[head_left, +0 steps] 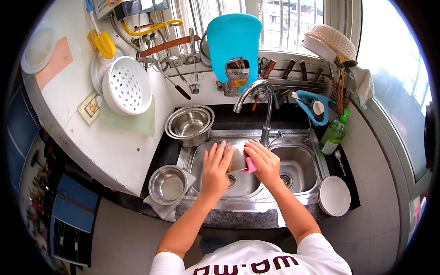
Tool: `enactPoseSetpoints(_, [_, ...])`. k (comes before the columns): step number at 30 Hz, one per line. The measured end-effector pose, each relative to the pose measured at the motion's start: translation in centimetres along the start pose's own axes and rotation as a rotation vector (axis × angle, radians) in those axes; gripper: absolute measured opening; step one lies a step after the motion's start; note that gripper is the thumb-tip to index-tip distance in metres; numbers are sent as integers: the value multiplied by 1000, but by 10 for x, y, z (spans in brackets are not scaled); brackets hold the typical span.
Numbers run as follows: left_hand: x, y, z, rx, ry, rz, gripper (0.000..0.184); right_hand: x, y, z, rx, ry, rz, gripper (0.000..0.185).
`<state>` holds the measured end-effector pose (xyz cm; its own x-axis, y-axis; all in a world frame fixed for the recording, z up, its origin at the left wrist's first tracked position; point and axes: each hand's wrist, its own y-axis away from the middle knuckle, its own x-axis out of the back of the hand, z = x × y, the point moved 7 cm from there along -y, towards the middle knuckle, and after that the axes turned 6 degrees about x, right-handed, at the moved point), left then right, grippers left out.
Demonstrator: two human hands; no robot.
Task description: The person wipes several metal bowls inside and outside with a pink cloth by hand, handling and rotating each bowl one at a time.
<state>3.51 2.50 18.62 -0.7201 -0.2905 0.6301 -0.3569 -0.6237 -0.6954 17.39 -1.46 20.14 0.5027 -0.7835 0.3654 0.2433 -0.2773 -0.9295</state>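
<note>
My left hand (217, 167) reaches over the left sink basin (200, 176), its fingers pressed along the side of a shiny metal piece (239, 158). The piece has a straight lower edge and is tilted; the hands cover much of it, so I cannot tell its kind. My right hand (265, 161) is on the piece's other side, closed on a pink cloth (250, 165) that touches the metal. Just behind stands a curved faucet (266, 107), and no water stream shows from it.
Nested steel bowls (189, 123) stand behind left, and another steel bowl (167, 184) rests on a folded cloth (165, 211). Stacked white bowls (334, 196) and a green soap bottle (333, 135) are right. A turquoise cutting board (234, 43) hangs behind, near several knives (288, 68).
</note>
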Motion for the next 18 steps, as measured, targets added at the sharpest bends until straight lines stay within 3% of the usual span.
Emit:
enactPoseSetpoints(4, [17,6,-11,3,291,129,53,6,30,33,-340,-150,106,26])
enactPoseSetpoints(8, [17,10,-15,-19,282,106,54,-2,43,37,-390,-198,123,30])
enactPoseSetpoints(9, [14,9,-14,25,195,46,56,-1,41,35,-389,-201,124,30])
enactPoseSetpoints(13, [4,10,3,91,36,-50,61,1,11,-2,-23,-34,9,28])
enactPoseSetpoints(18, [-1,9,-7,107,68,-5,65,2,2,-10,11,-76,35,25])
